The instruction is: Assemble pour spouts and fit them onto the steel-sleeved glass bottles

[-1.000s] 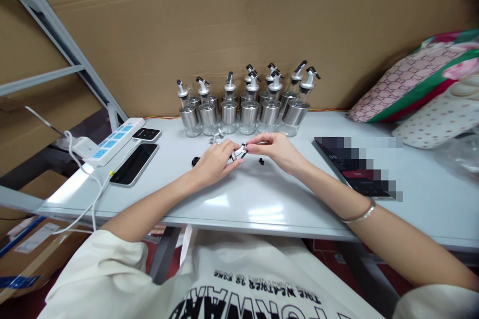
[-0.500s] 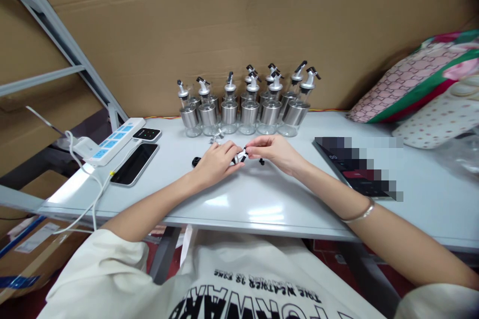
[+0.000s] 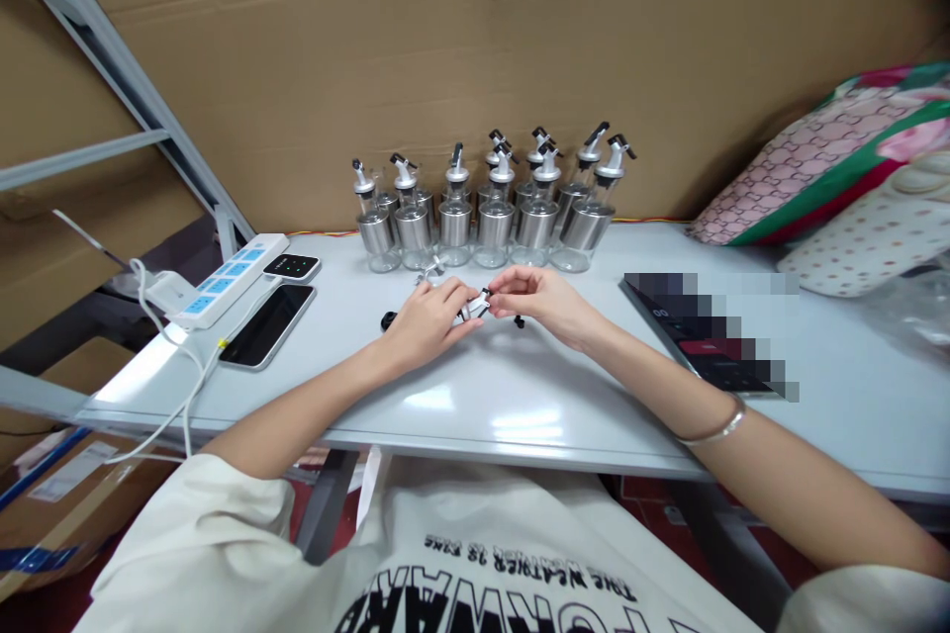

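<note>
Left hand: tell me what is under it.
A silver spout sticks out from the right edge of the left hand, and a black part shows at its left edge. The hand covers everything between, so whether they join cannot be seen.

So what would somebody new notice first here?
Probably the shiny bottles, crowded at the back of the table before the cardboard. Then, in front of them, the left hand holding a small silver-and-black spout, with the right hand at its tip.
</note>
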